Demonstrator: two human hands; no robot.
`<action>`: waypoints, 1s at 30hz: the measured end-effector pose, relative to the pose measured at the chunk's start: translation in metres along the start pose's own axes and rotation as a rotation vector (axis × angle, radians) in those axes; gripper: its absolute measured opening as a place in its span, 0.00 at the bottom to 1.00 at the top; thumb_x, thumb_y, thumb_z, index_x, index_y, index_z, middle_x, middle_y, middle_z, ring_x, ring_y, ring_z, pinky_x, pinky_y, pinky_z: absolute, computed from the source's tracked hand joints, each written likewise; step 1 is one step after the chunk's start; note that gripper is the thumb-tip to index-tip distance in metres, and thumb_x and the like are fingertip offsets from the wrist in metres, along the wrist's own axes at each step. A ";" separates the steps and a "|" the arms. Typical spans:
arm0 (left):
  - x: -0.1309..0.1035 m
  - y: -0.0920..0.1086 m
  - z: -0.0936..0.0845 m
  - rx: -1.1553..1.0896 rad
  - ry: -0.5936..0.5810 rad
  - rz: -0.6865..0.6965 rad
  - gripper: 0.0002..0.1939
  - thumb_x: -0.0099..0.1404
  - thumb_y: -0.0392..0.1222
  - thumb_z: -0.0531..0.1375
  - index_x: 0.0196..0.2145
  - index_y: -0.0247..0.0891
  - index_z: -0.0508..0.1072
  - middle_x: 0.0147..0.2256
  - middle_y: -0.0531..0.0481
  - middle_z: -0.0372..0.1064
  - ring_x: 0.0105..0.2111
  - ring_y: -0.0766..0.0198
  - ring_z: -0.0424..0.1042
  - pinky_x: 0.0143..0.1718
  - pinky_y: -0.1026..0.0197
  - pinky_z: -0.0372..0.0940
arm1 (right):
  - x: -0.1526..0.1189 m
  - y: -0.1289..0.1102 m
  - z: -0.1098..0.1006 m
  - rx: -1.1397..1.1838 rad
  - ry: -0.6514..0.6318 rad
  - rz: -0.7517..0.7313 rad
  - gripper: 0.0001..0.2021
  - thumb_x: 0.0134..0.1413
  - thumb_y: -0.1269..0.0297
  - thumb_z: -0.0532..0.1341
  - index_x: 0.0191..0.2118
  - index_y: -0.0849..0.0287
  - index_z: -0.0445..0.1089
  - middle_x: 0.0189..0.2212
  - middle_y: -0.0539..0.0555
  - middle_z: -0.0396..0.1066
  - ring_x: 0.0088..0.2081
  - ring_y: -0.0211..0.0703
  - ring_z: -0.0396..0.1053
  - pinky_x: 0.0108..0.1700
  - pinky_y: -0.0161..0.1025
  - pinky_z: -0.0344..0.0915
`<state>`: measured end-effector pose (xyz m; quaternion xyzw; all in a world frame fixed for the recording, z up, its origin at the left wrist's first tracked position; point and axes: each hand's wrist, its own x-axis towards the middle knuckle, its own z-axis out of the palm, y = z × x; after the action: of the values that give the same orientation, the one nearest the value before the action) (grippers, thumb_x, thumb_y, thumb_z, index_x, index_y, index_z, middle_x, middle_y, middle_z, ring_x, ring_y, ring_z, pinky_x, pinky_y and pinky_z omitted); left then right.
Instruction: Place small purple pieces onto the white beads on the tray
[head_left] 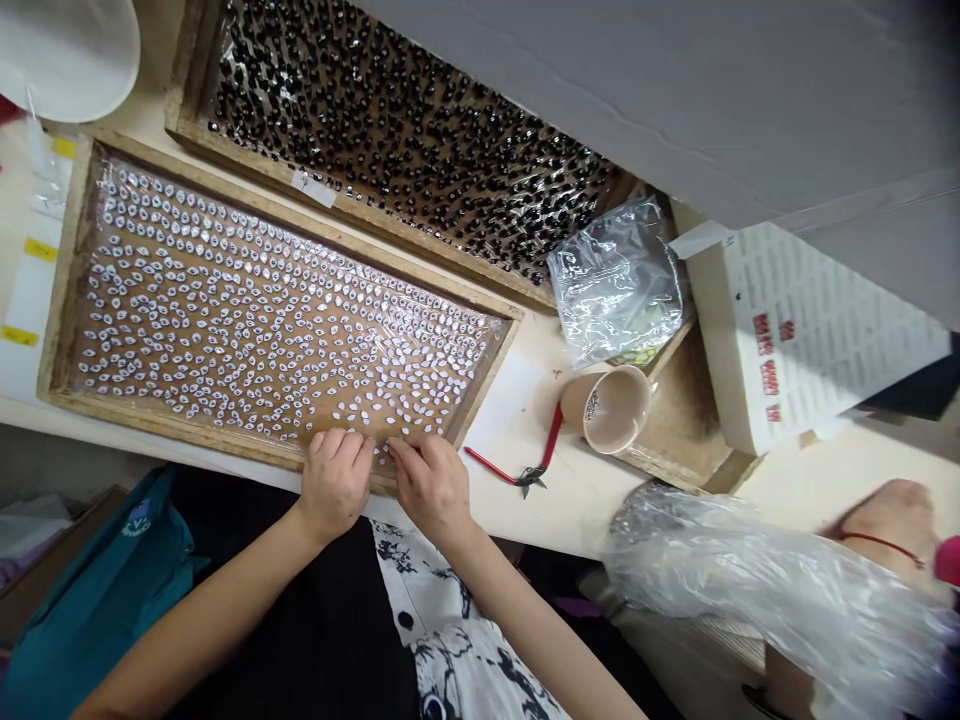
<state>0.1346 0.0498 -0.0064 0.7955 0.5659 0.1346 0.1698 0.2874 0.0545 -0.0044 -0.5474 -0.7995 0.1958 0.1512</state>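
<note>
A shallow wooden tray (337, 225) lined with clear film lies before me, covered with many small white drop-shaped pieces (397, 375) that bear dark centres. The back pieces sit in tidy rows; those nearer me are scattered. At the tray's front edge, right of its middle, my left hand (337, 478) is closed with fingers curled down. Close beside it, my right hand (431, 482) pinches thumb and forefinger together over the front pieces. Whatever is between the fingertips of either hand is too small or hidden to make out.
Behind stands another wooden tray (322, 172) of small black pieces. To the right are red-handled pliers (525, 475), a beige cup (615, 410), a clear plastic bag (619, 280) and a white box (795, 340). Another person's arm (889, 520) is at far right. A white bowl (67, 60) stands upper left.
</note>
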 end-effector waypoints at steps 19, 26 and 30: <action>-0.006 -0.021 -0.026 0.047 -0.048 -0.086 0.07 0.61 0.32 0.55 0.26 0.36 0.68 0.25 0.48 0.66 0.30 0.59 0.62 0.32 0.55 0.56 | 0.002 -0.008 0.014 -0.109 -0.050 -0.112 0.09 0.58 0.75 0.53 0.41 0.64 0.69 0.30 0.55 0.66 0.30 0.41 0.59 0.34 0.40 0.54; -0.005 -0.021 -0.025 0.083 -0.025 -0.033 0.07 0.62 0.31 0.54 0.36 0.33 0.72 0.29 0.46 0.69 0.32 0.58 0.63 0.32 0.55 0.56 | 0.002 -0.009 0.013 -0.112 -0.093 -0.135 0.09 0.58 0.75 0.51 0.41 0.64 0.68 0.30 0.55 0.65 0.31 0.43 0.59 0.33 0.41 0.56; -0.008 -0.016 -0.026 0.017 -0.063 -0.072 0.06 0.62 0.32 0.55 0.34 0.34 0.72 0.30 0.46 0.69 0.31 0.59 0.62 0.33 0.55 0.56 | 0.007 -0.010 0.011 -0.070 -0.144 -0.034 0.08 0.60 0.72 0.51 0.36 0.62 0.67 0.28 0.54 0.62 0.30 0.42 0.58 0.33 0.40 0.56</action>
<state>0.1077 0.0506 0.0106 0.7798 0.5896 0.0985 0.1857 0.2717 0.0558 -0.0093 -0.5232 -0.8239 0.2040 0.0771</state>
